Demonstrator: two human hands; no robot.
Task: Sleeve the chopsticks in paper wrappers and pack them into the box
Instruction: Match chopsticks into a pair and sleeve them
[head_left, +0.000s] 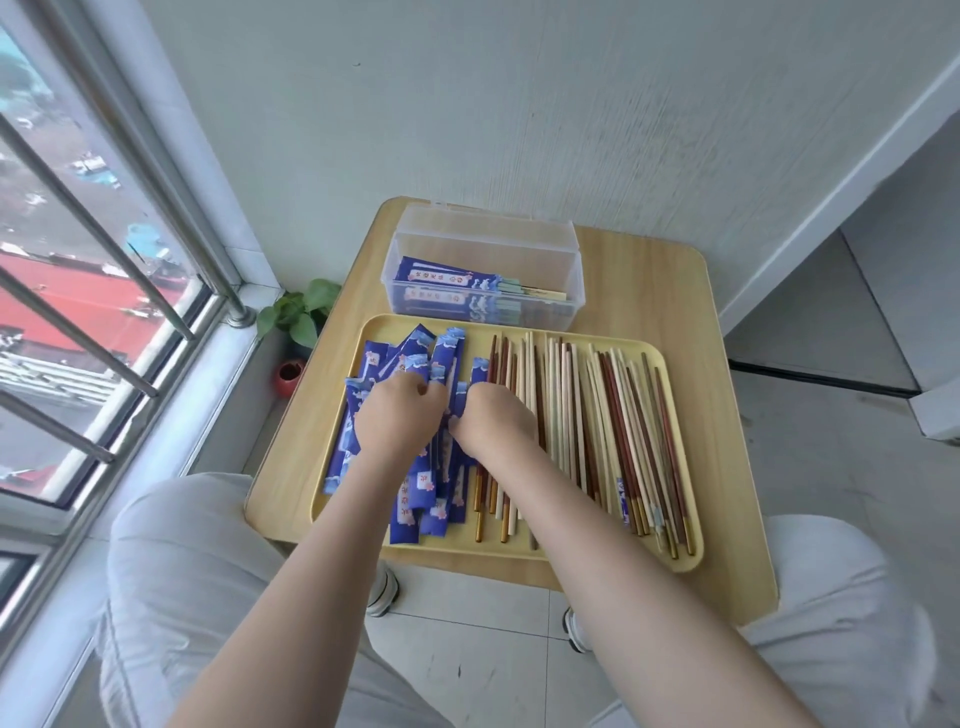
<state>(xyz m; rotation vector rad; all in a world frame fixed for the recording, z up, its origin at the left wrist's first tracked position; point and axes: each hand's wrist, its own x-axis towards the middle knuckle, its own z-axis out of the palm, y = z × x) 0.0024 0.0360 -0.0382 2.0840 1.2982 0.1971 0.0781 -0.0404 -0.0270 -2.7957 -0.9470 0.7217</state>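
Observation:
A yellow tray (519, 552) lies on a small wooden table (644, 291). Its left part holds a heap of blue paper wrappers (410, 506); its right part holds several loose chopsticks (597, 410), pale, red-brown and dark. My left hand (397, 418) rests on the wrapper heap with curled fingers, gripping wrappers. My right hand (493, 421) sits beside it at the heap's right edge, fingers curled onto a wrapper. Behind the tray stands a clear plastic box (483, 244) with sleeved chopsticks (452, 291) lying in it.
A wall runs right behind the table. A barred window fills the left side. A small green plant in a red pot (291, 376) stands on the floor at the table's left. My knees flank the table's front edge.

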